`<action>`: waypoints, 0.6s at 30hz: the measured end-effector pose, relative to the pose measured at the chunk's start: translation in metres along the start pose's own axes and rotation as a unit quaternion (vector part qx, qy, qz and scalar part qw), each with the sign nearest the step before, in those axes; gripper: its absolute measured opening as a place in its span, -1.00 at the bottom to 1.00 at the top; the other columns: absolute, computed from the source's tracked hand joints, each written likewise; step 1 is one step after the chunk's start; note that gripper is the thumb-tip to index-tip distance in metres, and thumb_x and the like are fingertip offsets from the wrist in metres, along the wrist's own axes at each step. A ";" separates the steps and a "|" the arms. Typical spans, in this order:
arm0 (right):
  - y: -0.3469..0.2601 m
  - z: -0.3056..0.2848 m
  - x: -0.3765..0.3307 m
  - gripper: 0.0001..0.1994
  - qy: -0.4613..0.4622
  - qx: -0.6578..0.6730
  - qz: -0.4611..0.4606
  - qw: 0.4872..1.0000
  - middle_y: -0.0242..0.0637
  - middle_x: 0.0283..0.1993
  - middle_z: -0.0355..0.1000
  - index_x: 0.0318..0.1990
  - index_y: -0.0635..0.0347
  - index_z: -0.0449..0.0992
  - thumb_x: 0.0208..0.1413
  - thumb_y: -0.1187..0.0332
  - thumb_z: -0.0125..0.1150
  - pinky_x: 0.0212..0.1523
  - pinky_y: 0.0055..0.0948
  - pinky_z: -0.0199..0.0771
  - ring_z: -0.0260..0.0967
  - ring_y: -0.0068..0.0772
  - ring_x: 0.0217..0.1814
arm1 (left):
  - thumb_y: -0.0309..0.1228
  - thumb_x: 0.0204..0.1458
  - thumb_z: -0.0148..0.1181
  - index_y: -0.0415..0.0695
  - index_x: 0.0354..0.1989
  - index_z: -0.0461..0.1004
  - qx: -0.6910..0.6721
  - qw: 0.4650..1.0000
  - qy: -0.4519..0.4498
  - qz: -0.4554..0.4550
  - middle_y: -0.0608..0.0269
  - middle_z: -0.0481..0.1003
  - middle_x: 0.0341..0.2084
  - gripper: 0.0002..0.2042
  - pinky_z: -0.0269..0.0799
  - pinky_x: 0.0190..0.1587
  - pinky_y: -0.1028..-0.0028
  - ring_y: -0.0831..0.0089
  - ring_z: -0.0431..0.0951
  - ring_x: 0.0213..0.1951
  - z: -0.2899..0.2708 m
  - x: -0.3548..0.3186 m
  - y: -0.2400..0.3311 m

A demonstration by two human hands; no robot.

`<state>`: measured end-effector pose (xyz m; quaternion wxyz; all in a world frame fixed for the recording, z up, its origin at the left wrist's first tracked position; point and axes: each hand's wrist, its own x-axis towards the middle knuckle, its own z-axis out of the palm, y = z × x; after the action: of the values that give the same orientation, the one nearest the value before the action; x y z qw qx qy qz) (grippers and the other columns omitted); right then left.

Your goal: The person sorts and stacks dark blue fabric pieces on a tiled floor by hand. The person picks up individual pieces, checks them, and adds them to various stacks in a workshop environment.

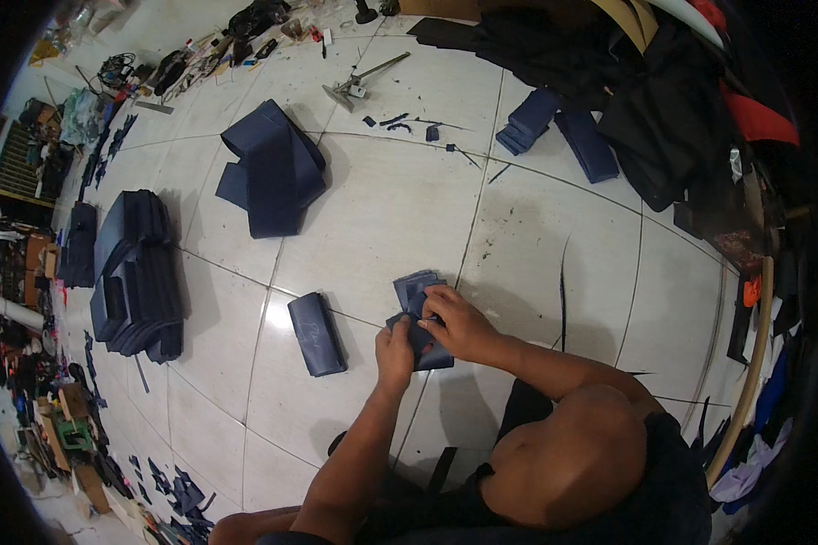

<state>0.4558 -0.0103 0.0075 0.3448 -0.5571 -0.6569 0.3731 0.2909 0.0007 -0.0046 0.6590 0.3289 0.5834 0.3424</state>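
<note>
Because both hands crowd over the dark blue pieces (pixel 410 282), their fingers hide the middle layers, and whether the pieces touch the tiled floor (pixel 391 200) cannot be told. The left hand (pixel 394 352) is nearly closed, gripping their left side; the right hand (pixel 461 324), fingers bent, pinches them from the right. All this sits toward the floor's near edge, just right of a folded blue bundle (pixel 316 334). A black cloth heap (pixel 645 118) covers the floor's far right corner; clutter along its left edge blurs into the dark rim, beyond a tall blue stack (pixel 136 282). Room for moving stretches from the hands toward the looped blue strip (pixel 277 173).
</note>
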 end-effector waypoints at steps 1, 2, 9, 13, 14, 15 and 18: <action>-0.001 0.002 -0.002 -0.78 0.003 0.004 -0.004 1.000 -0.05 0.02 0.39 -0.12 0.25 0.44 0.13 0.40 0.28 0.10 -0.14 0.41 0.38 0.00 0.10 | -0.28 0.25 -0.01 -0.30 -0.35 0.53 -0.002 1.000 -0.002 -0.002 0.18 0.55 -0.50 -0.69 0.50 -0.45 0.46 0.46 0.56 -0.50 0.000 0.000 0.001; -0.002 0.003 -0.003 -0.76 0.007 0.007 -0.008 1.000 -0.04 0.05 0.38 -0.09 0.25 0.42 0.13 0.41 0.26 0.10 -0.13 0.41 0.38 0.02 0.12 | -0.28 0.25 -0.01 -0.30 -0.35 0.53 -0.004 1.000 -0.004 -0.003 0.19 0.55 -0.49 -0.68 0.49 -0.43 0.45 0.46 0.57 -0.48 0.000 0.000 0.002; -0.007 0.005 -0.008 -0.67 -0.075 0.094 -0.065 0.991 -0.04 0.11 0.39 0.01 0.25 0.33 0.11 0.51 0.22 0.11 -0.16 0.43 0.38 0.00 0.16 | -0.12 0.31 -0.09 -0.30 -0.32 0.56 0.162 0.980 0.018 0.116 0.19 0.56 -0.44 -0.54 0.42 -0.27 0.39 0.47 0.52 -0.36 -0.010 0.007 -0.011; -0.005 0.012 -0.016 -0.59 -0.067 0.127 -0.121 0.982 0.05 0.18 0.29 0.04 0.22 0.23 0.06 0.59 0.20 0.08 -0.16 0.46 0.38 -0.03 0.17 | -0.04 0.33 -0.09 -0.29 -0.33 0.58 0.039 0.999 0.016 0.027 0.21 0.56 -0.45 -0.49 0.42 -0.29 0.39 0.49 0.51 -0.36 -0.007 0.001 -0.001; -0.001 0.014 -0.018 -0.58 -0.069 0.147 -0.134 0.978 0.08 0.18 0.26 0.05 0.21 0.21 0.05 0.60 0.20 0.07 -0.17 0.47 0.38 -0.04 0.17 | -0.03 0.32 -0.08 -0.28 -0.33 0.58 0.062 0.998 0.010 0.028 0.21 0.56 -0.45 -0.48 0.42 -0.31 0.40 0.49 0.51 -0.37 -0.006 -0.001 0.001; 0.002 0.016 -0.019 -0.57 -0.045 0.148 -0.152 0.976 0.09 0.18 0.24 0.04 0.21 0.19 0.03 0.62 0.19 0.04 -0.17 0.48 0.39 -0.04 0.15 | -0.05 0.32 -0.04 -0.28 -0.35 0.58 0.064 0.998 0.010 0.020 0.21 0.57 -0.45 -0.50 0.41 -0.33 0.42 0.50 0.51 -0.39 -0.003 -0.003 0.004; 0.004 0.016 -0.021 -0.59 -0.008 0.221 -0.093 0.971 0.07 0.11 0.24 0.01 0.21 0.17 0.04 0.62 0.18 0.03 -0.15 0.49 0.40 -0.06 0.12 | -0.13 0.29 0.05 -0.28 -0.37 0.57 0.057 0.998 0.009 0.005 0.22 0.57 -0.45 -0.58 0.41 -0.39 0.48 0.50 0.51 -0.46 0.000 -0.005 0.007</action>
<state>0.4465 -0.0321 -0.0049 0.4872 -0.4003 -0.6102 0.4796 0.2903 0.0002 0.0044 0.6325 0.3655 0.6059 0.3149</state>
